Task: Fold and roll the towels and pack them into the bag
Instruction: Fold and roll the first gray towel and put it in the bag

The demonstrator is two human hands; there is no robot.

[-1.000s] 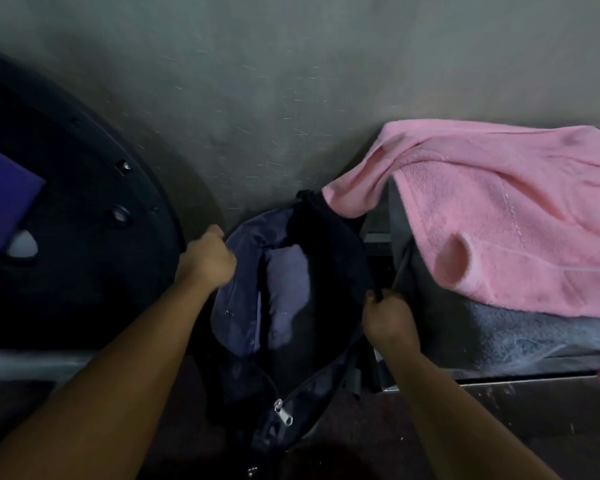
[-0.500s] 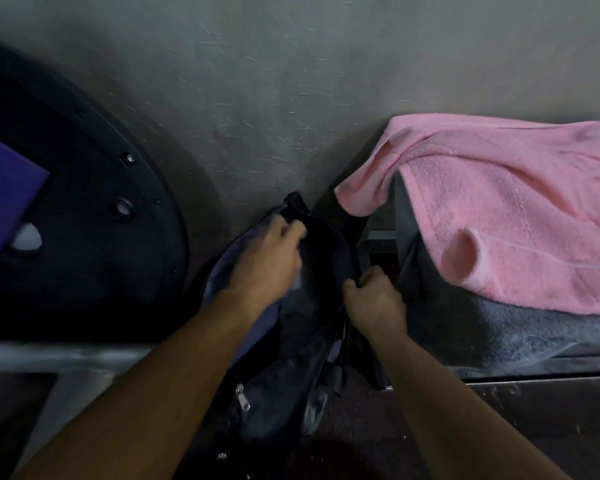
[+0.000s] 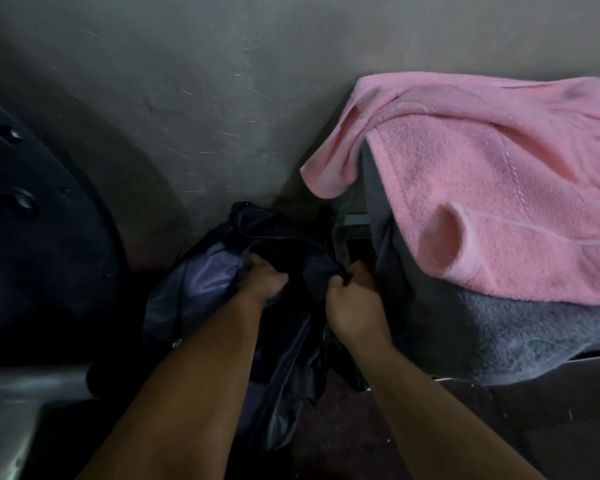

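In the middle sits the dark bag [image 3: 201, 289]; the left hand [image 3: 265, 284] curls its fingers into its cloth, and the right hand [image 3: 355, 306] grips its rim tightly. At right, a pink towel [image 3: 499, 188] covers a grey towel [image 3: 499, 337].
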